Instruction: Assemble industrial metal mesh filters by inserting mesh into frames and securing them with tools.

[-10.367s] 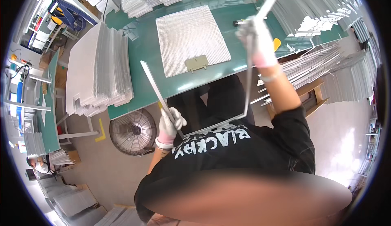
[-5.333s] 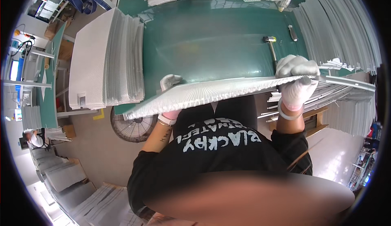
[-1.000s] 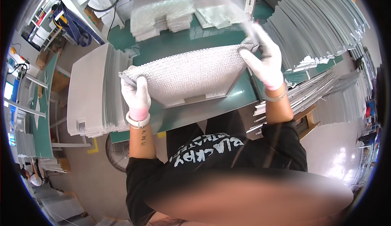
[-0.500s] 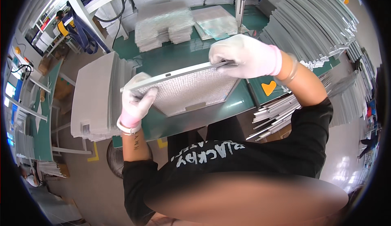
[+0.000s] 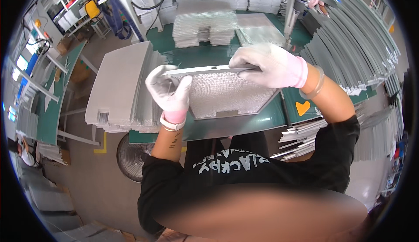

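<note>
A flat framed panel (image 5: 231,96) with a silvery textured face and a pale metal rim stands on edge above the green worktable (image 5: 209,130), its top edge nearly level. My white-gloved left hand (image 5: 168,89) has its thumb on the panel's face at the left end, and its fingers curl around the corner. At the right part of the top rim, my gloved right hand (image 5: 273,65) pinches the edge between thumb and fingers. A small tab (image 5: 228,113) shows near the bottom of the face. The panel's back is hidden.
Grey-white sheets (image 5: 118,85) are stacked at the left edge. Farther back sit bubble-wrapped stacks (image 5: 203,17). A metal tool column (image 5: 293,15), an orange piece (image 5: 302,108) and many long grey strips (image 5: 358,41) are on the right. A fan (image 5: 133,157) stands below.
The panel has gone from sloping, right end higher, to nearly level. My left hand's fingers have shifted at the corner. The whole view has swung, so the surroundings appear farther right.
</note>
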Tool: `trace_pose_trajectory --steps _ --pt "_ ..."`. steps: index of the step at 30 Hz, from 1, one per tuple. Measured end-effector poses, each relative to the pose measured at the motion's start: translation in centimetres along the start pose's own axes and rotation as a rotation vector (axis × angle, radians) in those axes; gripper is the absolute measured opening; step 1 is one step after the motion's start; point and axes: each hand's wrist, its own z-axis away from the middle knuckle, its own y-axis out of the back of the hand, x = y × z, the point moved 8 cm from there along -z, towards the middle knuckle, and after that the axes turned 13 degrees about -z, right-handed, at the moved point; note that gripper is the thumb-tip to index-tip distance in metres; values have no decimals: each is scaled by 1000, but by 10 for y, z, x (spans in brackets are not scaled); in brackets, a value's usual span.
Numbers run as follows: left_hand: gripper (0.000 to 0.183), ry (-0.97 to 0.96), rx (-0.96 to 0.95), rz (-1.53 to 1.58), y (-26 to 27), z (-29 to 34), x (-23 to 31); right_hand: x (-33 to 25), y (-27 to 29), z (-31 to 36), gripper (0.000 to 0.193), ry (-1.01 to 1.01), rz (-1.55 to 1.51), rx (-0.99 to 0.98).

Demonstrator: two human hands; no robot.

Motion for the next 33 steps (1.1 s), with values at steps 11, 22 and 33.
trace_pose_trajectory --steps 11,22,33 --pt "40 -209 90 -483 0 -2 -2 2 -2 -7 58 68 20 17" --pt "35 1 59 -286 3 -4 -14 0 -3 -9 50 113 60 65" --pt "31 -13 -14 -36 3 -10 -17 4 -10 -52 30 -227 -44 -63"
